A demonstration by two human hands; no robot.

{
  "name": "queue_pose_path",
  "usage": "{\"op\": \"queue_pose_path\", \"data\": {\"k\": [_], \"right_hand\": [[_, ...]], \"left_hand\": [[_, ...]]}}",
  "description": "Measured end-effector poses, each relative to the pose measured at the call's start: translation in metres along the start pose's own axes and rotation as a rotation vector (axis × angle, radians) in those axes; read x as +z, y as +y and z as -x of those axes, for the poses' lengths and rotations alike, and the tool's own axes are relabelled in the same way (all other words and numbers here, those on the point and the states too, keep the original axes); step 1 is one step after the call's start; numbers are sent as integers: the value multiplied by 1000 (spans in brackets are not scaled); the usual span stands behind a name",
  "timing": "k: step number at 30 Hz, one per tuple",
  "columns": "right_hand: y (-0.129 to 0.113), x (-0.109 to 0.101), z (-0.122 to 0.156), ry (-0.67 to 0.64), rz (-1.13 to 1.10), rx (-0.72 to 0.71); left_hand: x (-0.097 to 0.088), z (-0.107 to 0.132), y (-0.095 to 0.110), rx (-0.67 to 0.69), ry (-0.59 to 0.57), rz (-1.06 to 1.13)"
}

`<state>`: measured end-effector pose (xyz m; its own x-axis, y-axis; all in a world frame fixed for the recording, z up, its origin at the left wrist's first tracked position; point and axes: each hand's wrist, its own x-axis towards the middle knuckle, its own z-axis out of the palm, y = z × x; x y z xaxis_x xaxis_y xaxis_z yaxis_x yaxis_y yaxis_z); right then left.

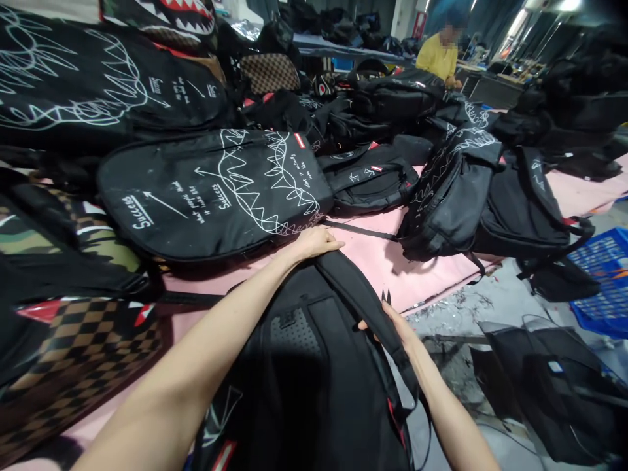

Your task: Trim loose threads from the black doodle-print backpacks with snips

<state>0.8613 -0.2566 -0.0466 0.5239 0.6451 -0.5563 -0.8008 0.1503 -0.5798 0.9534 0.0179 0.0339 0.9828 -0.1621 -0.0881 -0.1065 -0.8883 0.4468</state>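
A black backpack [294, 386] lies in front of me with its back panel and shoulder straps facing up. My left hand [316, 242] is closed at its top end, gripping it near where the shoulder strap [356, 291] begins; some fingertips are hidden. Beside the outer edge of that strap is my right hand [396, 326], with part of it behind the strap. Two dark pointed blades of thread snips [386, 297] stick up from the right hand's fingers. Just beyond my left hand lies another black backpack [210, 196] with white scribbled drawings and lettering.
Backpacks crowd the pink-covered table [373, 252], including a checkered one [93, 366] at left and black ones [456, 196] at right. A blue crate [603, 281] and a black bag [549, 386] are at the right, below table height. A person in yellow [436, 55] is far back.
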Motion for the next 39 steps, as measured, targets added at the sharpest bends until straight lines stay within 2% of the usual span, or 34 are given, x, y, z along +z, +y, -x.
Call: {"op": "queue_pose_path", "data": {"k": [8,11,13,17,19,23,26,30,39], "right_hand": [[9,-13,-6,-1,23,-25],[8,-16,-6,28,141,-75],[1,-16,-3,143,364,-192],[-33,-5,5,519,1038,-576],[-51,6,5,583,1316,-732],[-79,26,-8,441,1725,-972],[-92,31,-22,369,1895,-1091],[-101,31,-31,331,1951,-1137],[-107,35,-34,261,2019,-1173]], "left_hand": [[7,10,0,10,67,-6],[9,12,-2,26,88,-14],[12,13,-2,46,112,-36],[18,15,-3,100,131,-89],[20,15,-2,110,137,-102],[20,16,-1,112,135,-119],[20,16,-1,115,129,-123],[20,16,0,115,133,-129],[15,19,7,98,121,-101]]}}
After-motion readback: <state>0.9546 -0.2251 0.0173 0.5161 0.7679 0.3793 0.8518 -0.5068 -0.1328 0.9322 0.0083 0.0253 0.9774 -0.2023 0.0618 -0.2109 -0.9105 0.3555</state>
